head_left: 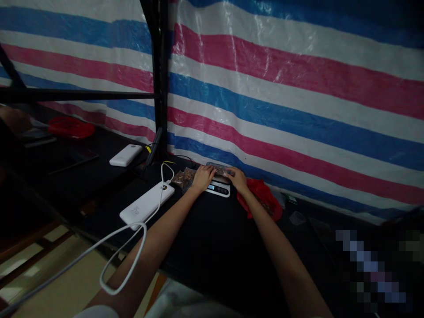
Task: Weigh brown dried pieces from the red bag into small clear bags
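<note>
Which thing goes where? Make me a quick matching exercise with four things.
1. scale
2. striped sheet
3. nearer power bank
4. nearer red bag

A. just right of the right hand
B. behind the table
C. between the left hand and the right hand
D. crossed by a white cable

Pairs: 1-C; 2-B; 3-D; 4-A

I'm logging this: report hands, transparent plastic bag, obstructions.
Left hand, right hand at transparent plastic bag. Bag over white rectangular digital scale; contact unclear. White cable loops across view of left forearm, away from bag.
</note>
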Demonstrator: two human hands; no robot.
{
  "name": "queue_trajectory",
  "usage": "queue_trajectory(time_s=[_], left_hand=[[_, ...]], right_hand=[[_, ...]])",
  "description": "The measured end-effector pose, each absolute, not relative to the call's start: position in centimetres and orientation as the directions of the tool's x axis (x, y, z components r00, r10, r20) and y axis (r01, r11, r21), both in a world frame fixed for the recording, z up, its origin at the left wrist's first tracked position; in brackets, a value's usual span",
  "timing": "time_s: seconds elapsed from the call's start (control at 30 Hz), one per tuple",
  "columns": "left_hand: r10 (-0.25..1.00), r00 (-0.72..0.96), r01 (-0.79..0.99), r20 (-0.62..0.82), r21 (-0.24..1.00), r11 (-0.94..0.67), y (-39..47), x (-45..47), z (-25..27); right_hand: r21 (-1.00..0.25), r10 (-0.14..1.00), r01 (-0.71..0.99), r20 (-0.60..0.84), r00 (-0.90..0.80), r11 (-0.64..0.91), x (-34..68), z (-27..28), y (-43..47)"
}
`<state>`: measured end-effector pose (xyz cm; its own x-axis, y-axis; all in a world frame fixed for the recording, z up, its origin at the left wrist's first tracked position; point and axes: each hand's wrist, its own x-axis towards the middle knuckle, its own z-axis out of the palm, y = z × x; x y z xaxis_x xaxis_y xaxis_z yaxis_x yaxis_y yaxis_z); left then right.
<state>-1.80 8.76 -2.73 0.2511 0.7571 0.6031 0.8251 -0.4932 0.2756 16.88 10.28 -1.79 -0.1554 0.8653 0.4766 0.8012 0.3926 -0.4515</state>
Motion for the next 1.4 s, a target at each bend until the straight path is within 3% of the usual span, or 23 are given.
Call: queue_trajectory(time_s=[0.17,0.6,1.4], left_hand=[[0.763,0.261,0.825,0.591,0.275,-0.495,8.8,-1.8,-2.9],[0.771,0.26,0.832,0.581,0.271,-0.484,8.8,-1.8,-2.8],[0.778,0.278,0.811,0.564,0.296,-0.504,8.5,-1.8,-2.4]], right_hand=[[-0.411,0.826,0.781,0.518,-0.224,0.47,16.9,-2.3,10.2],[-0.549,0.823,0.651,0.523,-0.221,0.524,17.2,-3.2,10.9],[-0.445,0.743,0.629,0.571,-0.349,0.637,17.0,-1.8,9.3]])
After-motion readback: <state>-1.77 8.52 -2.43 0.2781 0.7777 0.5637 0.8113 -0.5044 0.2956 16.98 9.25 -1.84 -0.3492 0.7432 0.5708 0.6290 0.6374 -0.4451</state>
